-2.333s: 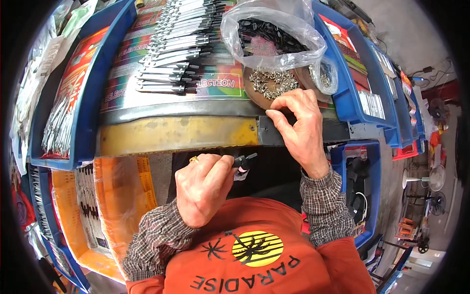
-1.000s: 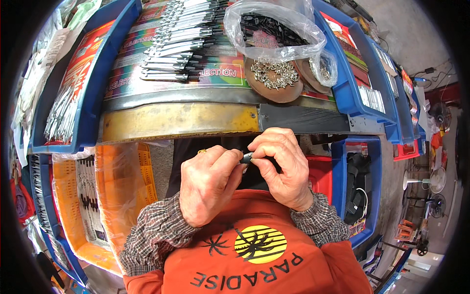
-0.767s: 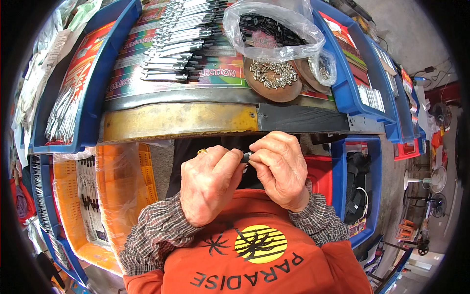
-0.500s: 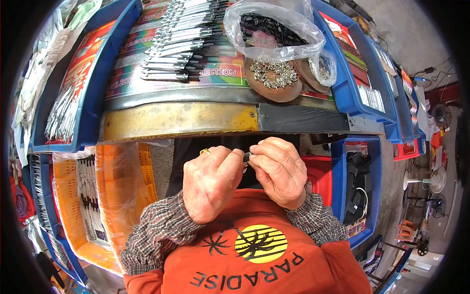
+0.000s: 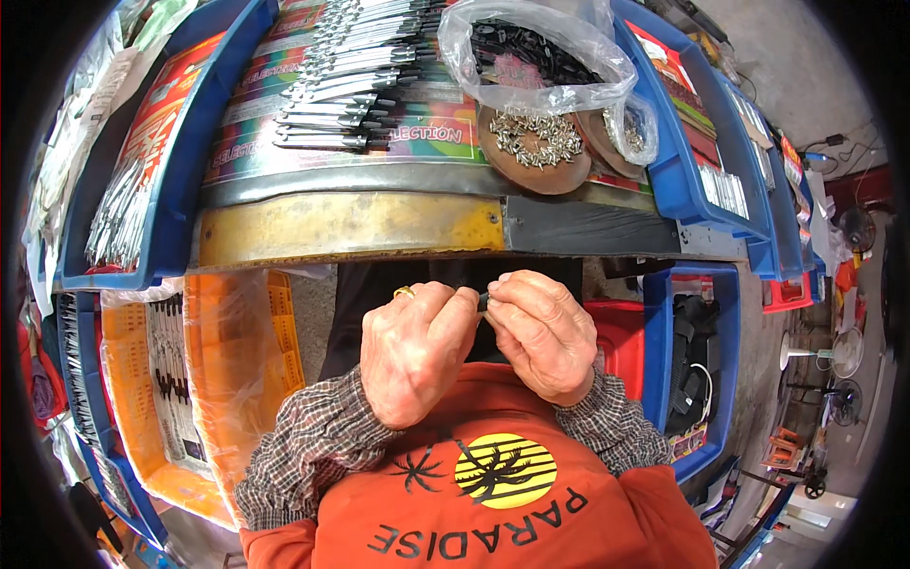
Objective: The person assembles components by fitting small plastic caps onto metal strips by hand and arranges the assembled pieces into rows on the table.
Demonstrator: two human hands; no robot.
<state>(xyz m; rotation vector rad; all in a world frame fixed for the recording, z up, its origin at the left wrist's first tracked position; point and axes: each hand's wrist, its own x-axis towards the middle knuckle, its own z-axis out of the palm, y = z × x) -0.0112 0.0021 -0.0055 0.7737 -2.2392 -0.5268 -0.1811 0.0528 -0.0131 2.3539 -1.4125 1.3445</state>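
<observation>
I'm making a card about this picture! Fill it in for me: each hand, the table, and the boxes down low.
Left hand: pinches a small dark part; wears a ring
Right hand: fingertips at the same part; its grip is partly hidden
Table: a pile of rods, a brown dish of tiny metal bits, a clear bag of black pieces
Low left: orange crate
Low right: blue bin

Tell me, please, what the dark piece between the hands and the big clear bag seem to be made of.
Dark piece: mostly hidden; its black colour suggests plastic, but material and finish are unclear. Big clear bag: likely thin, glossy plastic; see-through, wrinkled, with bright reflections.
</observation>
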